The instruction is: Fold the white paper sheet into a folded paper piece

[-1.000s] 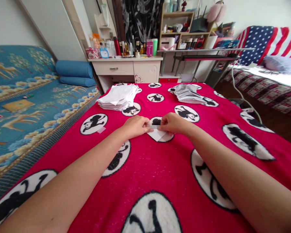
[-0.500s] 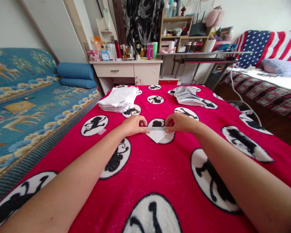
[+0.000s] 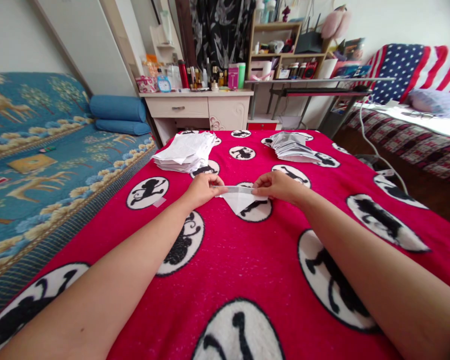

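White paper, folded to a downward-pointing triangle (image 3: 239, 199), is held near the middle of the red blanket (image 3: 247, 260), its folded top edge stretched level between the two hands. The left end of that edge is pinched between thumb and fingers of the left hand (image 3: 202, 189); the right end is pinched likewise by the right hand (image 3: 275, 185). The lower tip of the paper is seen over a white roundel bearing a black figure; whether it rests on the cloth cannot be told.

The blanket is patterned throughout with such roundels. Toward its far left corner a loose stack of white sheets (image 3: 185, 151) is lying, well apart from the hands. Toward the far edge, right of centre, a smaller pile of folded grey-white papers (image 3: 291, 146) is noted. A small pale scrap (image 3: 158, 202) is lying near the left edge.

Beside the left edge a blue patterned bed cover (image 3: 41, 170) is observed, with two blue bolsters (image 3: 117, 114) at its head. Beyond the far edge a white dresser (image 3: 195, 107) crowded with bottles is standing, with a metal-framed desk (image 3: 315, 85) to its right. A stars-and-stripes cloth (image 3: 416, 65) is draped at the far right.
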